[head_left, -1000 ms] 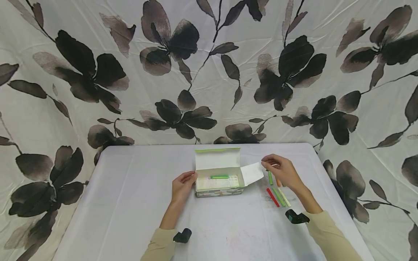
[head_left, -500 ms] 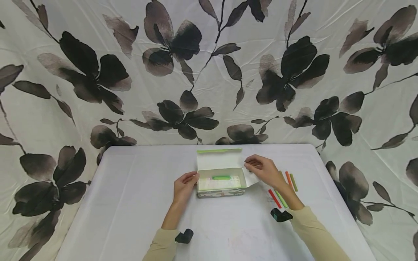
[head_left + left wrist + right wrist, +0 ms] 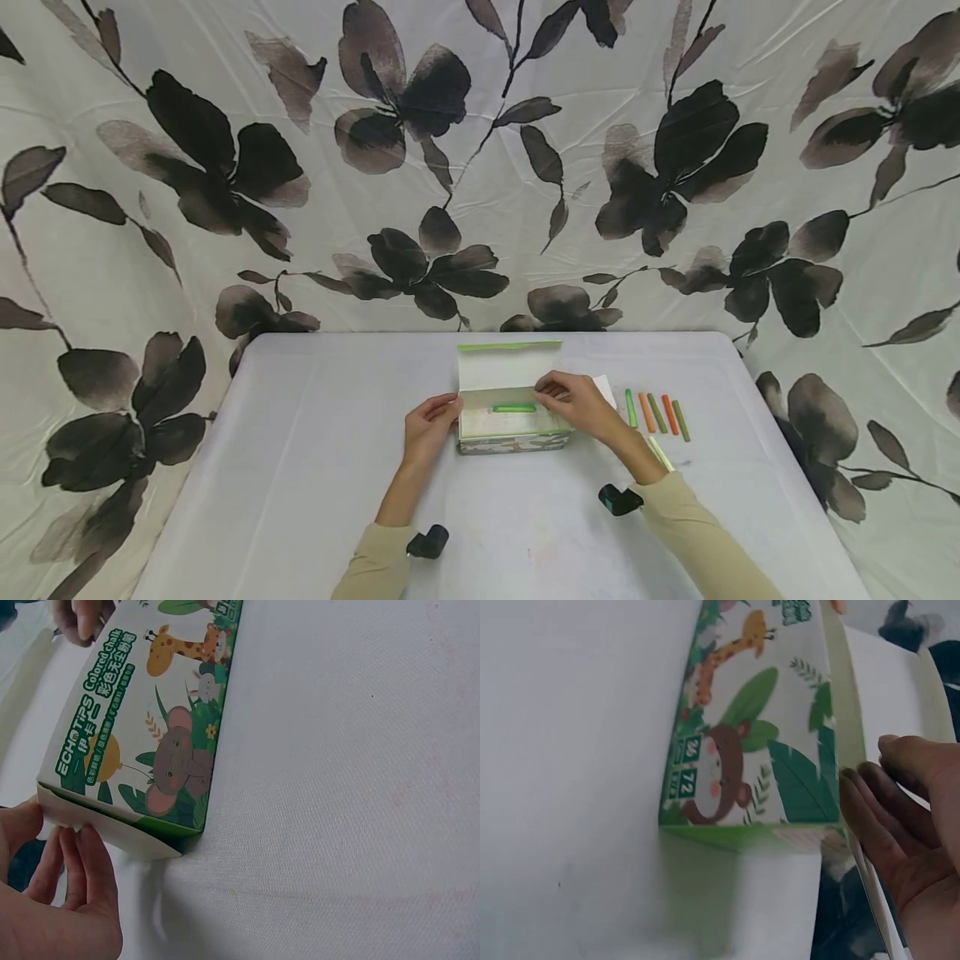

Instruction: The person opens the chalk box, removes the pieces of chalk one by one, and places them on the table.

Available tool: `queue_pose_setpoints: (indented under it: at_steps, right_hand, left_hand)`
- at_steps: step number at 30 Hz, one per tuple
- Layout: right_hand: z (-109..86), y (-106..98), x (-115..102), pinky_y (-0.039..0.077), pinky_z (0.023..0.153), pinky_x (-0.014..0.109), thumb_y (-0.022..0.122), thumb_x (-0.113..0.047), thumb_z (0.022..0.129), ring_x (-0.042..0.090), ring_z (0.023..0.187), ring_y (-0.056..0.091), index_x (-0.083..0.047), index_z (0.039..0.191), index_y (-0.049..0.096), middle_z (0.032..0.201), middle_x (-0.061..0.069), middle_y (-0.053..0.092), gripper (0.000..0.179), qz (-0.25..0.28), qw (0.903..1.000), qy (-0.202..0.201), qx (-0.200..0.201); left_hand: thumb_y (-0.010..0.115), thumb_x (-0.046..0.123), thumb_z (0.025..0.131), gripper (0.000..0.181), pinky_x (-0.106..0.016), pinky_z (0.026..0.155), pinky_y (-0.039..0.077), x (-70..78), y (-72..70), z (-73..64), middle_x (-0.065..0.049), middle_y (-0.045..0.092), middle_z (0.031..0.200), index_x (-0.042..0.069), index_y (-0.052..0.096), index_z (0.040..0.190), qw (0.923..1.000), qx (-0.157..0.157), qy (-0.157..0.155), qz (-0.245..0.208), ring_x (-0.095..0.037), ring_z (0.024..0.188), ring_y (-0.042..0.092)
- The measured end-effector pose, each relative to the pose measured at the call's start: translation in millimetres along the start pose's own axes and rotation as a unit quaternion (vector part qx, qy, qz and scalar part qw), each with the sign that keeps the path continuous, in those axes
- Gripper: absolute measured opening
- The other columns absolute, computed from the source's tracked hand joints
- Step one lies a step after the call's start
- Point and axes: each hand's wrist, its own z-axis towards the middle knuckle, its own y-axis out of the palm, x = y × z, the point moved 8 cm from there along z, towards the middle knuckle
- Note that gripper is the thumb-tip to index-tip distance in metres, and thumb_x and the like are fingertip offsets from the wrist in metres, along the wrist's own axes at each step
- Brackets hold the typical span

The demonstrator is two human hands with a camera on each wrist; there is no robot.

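Observation:
A chalk box (image 3: 513,444) printed with animals lies with its lid raised at the back. Inside it rests a green chalk stick (image 3: 513,408). My left hand (image 3: 429,427) grips the box's left end; in the left wrist view its thumb and fingertips meet the white end flap (image 3: 112,829). My right hand (image 3: 581,404) reaches over the box's right end, fingers bent down inside the rim. In the right wrist view the right fingertips (image 3: 855,776) sit just past the printed side. I cannot tell whether they hold a chalk stick.
Right of the box lies a row of chalk sticks, among them a green one (image 3: 631,408) and an orange one (image 3: 647,412). A pale yellow stick (image 3: 660,452) is partly behind my right forearm. The open right flap (image 3: 604,388) sticks out behind my right hand.
My right hand has moved left, from beside the right flap to over the box's right end. My left hand stays at the box's left end.

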Motion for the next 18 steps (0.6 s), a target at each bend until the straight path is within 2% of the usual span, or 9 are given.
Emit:
queue_pose_setpoints:
  at_steps: [9, 18]
  right_hand:
    - [5.3, 33.6, -1.8, 0.061, 0.078, 0.028, 0.071, 0.003, 0.094, 0.02, 0.088, 0.071, 0.006, 0.105, 0.071, 0.098, 0.011, 0.073, 0.011, -0.051, 0.9962, -0.019, -0.067]
    - [8.9, 51.9, -6.4, 0.059, 0.083, 0.037, 0.073, 0.001, 0.093, 0.025, 0.093, 0.07, 0.005, 0.106, 0.073, 0.1, 0.012, 0.074, 0.014, -0.136, 0.9876, -0.02, -0.076]
  left_hand:
    - [0.077, 0.013, 0.094, 0.031, -0.016, 0.069, 0.056, 2.4, 1.0, -1.7, -0.006, 0.074, 0.093, -0.006, 0.071, 0.117, 1.0, -0.002, -0.002, 0.002, -0.005, 0.078, 0.065]
    - [0.076, 0.013, 0.094, 0.033, -0.015, 0.069, 0.055, 1.2, 0.0, -1.2, -0.007, 0.074, 0.094, -0.007, 0.07, 0.119, 0.9999, -0.004, -0.01, -0.001, -0.006, 0.077, 0.065]
